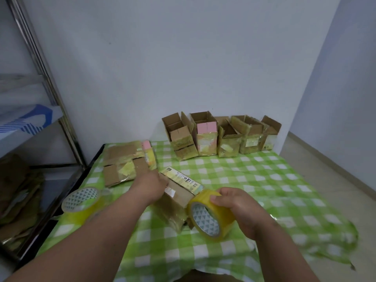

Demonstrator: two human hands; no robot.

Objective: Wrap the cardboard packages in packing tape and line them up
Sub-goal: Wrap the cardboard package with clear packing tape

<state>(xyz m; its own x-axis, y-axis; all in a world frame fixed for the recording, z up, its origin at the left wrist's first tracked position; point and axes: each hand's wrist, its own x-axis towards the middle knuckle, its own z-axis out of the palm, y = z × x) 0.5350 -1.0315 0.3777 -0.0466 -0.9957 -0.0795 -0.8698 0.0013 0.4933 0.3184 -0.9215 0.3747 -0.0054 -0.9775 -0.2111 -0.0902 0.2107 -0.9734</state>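
A brown cardboard package [179,197] with a yellow label lies in the middle of the green checked table [254,180]. My left hand [151,185] holds its far left end. My right hand [237,208] grips a roll of yellow packing tape [207,217] at the package's right end, the roll standing on edge. A second tape roll [83,202] lies at the table's left edge. Flattened, taped cardboard packages [125,162] lie at the back left. Several taped boxes with open flaps [219,137] stand in a row along the wall.
A metal shelf frame [40,64] stands at the left, with a blue and white item on one shelf and cardboard scraps [18,192] below it. The tablecloth hangs crumpled over the right front corner [335,241]. Pale floor runs along the right.
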